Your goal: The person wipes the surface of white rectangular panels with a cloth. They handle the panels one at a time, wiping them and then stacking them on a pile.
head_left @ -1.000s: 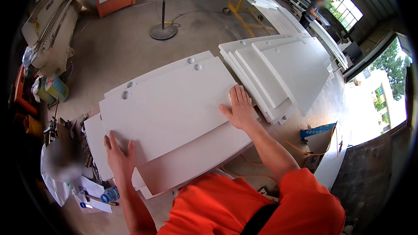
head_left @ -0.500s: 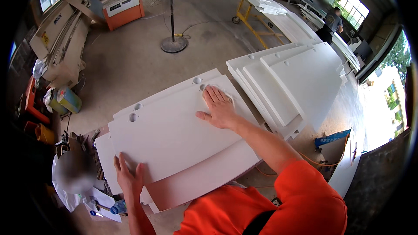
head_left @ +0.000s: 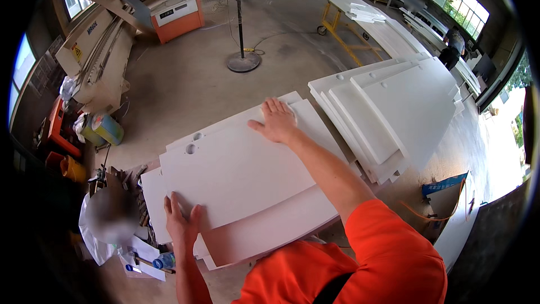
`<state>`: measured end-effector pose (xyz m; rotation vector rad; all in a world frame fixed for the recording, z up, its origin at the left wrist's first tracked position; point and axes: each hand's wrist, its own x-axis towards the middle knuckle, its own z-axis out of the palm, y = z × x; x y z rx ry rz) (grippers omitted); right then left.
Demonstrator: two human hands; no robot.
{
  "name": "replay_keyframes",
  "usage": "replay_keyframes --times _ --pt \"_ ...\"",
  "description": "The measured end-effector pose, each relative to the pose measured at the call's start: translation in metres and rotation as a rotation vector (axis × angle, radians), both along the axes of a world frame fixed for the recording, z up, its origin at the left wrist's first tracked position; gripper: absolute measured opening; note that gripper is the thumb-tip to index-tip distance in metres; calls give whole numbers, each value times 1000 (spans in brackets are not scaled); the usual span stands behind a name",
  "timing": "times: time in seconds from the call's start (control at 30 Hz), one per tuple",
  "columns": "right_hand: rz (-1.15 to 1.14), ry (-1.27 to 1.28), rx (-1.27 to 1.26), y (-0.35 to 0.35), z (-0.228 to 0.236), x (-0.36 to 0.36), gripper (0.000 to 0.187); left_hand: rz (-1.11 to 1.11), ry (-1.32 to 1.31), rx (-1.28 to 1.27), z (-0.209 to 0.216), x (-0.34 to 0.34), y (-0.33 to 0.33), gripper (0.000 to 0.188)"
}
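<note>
A white panel (head_left: 247,163) with round holes near its far edge lies on top of a stack of similar panels in front of me. My right hand (head_left: 277,121) is flat on its far right part, fingers extended. Pressed under that palm is a whitish cloth-like piece (head_left: 293,114); only its rim shows, so I cannot make out exactly what it is. My left hand (head_left: 183,222) rests at the panel's near left corner, fingers and thumb apart, touching it and holding nothing. A lower panel (head_left: 270,228) sticks out on the near side.
Another stack of white panels (head_left: 410,107) stands close by on the right. Beyond are a floor fan's round base (head_left: 243,62), a yellow-framed trolley (head_left: 337,28) and an orange-and-white machine (head_left: 177,19). A bottle (head_left: 164,260) and tins (head_left: 107,128) are at the left. A person (head_left: 453,48) is far right.
My right hand has slid farther away across the panel with the cloth-like piece, now over the right-hand holes. My left hand stays at the corner. The whole view has shifted.
</note>
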<state>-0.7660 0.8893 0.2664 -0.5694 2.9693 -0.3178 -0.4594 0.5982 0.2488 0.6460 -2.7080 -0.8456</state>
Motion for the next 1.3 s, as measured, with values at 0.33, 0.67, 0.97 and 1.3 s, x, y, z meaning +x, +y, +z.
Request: replay_keyframes --times 0.33,0.67,0.97,1.3 --pt "258 11 -73 -111 -4 61 111 -51 55 -93 -5 -6 2 85" --pt "-102 15 99 9 6 -39 95 11 17 -2 4 0 2 85" --pt "455 3 -62 -259 2 84 115 -11 52 -22 -3 -10 3 90" --pt "195 102 18 -93 -16 23 100 74 11 4 3 5 2 89"
